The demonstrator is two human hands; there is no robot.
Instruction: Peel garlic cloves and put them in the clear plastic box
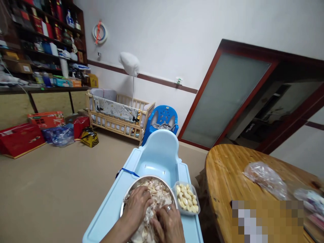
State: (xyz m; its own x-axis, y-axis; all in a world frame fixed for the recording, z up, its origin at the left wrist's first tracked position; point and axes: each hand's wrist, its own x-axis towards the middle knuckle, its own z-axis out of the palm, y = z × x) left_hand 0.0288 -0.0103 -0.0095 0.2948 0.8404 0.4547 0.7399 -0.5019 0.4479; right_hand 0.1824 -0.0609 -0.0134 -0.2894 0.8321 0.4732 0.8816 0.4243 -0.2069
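Observation:
A round metal bowl (pixel 131 190) heaped with pale garlic skins and cloves sits on a light blue baby-chair tray (pixel 106 212). Both my hands are down in the heap. My left hand (pixel 136 204) has its fingers curled into the skins. My right hand (pixel 168 224), with a ring on one finger, is bent over the skins beside it. What the fingers hold is hidden in the pile. A small clear plastic tub (pixel 187 199) of peeled garlic cloves stands just right of the bowl.
A round wooden table (pixel 227 175) with plastic bags (pixel 264 179) stands at the right. Beyond the tray are a blue plastic chair (pixel 162 118), a wooden cot (pixel 118 114), red boxes (pixel 20 136) on the floor and full shelves (pixel 43 37) at the left.

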